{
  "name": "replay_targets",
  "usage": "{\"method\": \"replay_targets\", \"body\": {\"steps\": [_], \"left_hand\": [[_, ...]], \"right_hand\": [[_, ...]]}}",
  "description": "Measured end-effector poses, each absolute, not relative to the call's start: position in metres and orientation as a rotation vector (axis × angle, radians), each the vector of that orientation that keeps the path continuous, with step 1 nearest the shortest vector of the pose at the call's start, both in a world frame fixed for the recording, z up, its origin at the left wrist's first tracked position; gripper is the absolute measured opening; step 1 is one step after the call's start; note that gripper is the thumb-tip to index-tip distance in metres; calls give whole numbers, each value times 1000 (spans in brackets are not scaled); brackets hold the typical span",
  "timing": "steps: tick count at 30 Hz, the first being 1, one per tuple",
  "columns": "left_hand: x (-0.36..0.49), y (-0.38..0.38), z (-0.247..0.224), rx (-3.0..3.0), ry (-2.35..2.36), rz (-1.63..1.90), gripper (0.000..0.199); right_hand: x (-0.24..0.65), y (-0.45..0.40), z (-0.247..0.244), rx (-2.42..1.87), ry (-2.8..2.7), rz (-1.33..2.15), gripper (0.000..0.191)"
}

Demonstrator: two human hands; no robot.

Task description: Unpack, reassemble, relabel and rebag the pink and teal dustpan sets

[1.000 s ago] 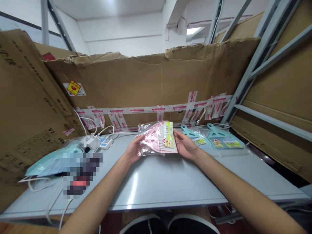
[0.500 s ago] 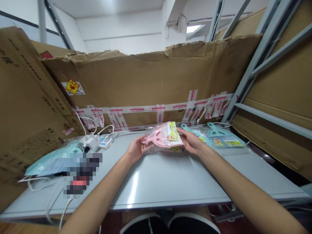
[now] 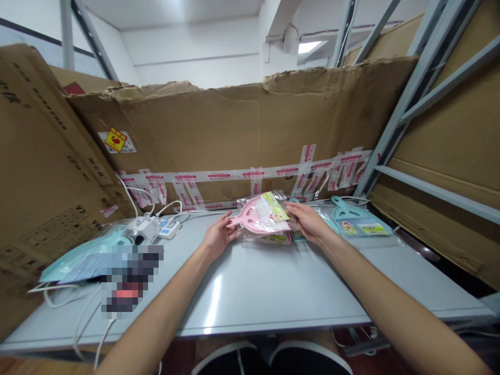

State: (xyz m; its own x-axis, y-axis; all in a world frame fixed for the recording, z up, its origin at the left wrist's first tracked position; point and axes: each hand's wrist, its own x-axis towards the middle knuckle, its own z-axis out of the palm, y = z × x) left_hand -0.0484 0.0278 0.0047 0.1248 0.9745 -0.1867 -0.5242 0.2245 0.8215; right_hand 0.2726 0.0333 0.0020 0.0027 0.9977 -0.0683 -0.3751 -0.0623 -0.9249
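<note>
And there's the left hand (image 3: 217,238) on a bagged pink dustpan (image 3: 258,216), right at the handle end — the right hand (image 3: 308,221) has the other side, fingers (image 3: 292,207) pinching the plastic against the thumb. It's at the back of the grey worktop (image 3: 265,297) — just beside a bagged teal dustpan (image 3: 354,219).

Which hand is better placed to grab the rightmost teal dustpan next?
Probably the right hand: it sits closest to the teal dustpan, while the left hand is farther away, at the pink dustpan's handle.
</note>
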Motion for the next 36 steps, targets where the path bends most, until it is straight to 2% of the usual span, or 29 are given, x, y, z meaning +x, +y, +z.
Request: {"method": "replay_targets", "body": {"steps": [4, 10, 12, 16, 21, 25, 29, 33, 36], "left_hand": [[-50, 30, 2, 700, 829, 1245, 53], [-49, 30, 0, 717, 816, 1268, 57], [-48, 28, 1, 711, 814, 1282, 62], [-46, 27, 1, 722, 798, 1317, 72], [-47, 29, -1, 748, 779, 1361, 78], [-48, 29, -2, 752, 779, 1389, 76], [-48, 29, -3, 759, 771, 1386, 77], [-48, 29, -2, 764, 765, 1393, 79], [-47, 29, -1, 749, 766, 1407, 78]], "right_hand": [[274, 34, 3, -1010, -945, 1347, 44], [270, 28, 8, -1032, -1067, 1156, 85], [269, 27, 9, -1058, -1112, 1113, 79], [269, 25, 9, -1108, -1243, 1096, 49], [267, 24, 10, -1087, -1362, 1012, 41], [266, 22, 14, -1078, -1372, 930, 46], [265, 20, 13, -1061, -1386, 989, 44], [264, 20, 11, -1068, -1344, 1018, 56], [265, 19, 12, -1085, -1353, 1072, 54]]}}
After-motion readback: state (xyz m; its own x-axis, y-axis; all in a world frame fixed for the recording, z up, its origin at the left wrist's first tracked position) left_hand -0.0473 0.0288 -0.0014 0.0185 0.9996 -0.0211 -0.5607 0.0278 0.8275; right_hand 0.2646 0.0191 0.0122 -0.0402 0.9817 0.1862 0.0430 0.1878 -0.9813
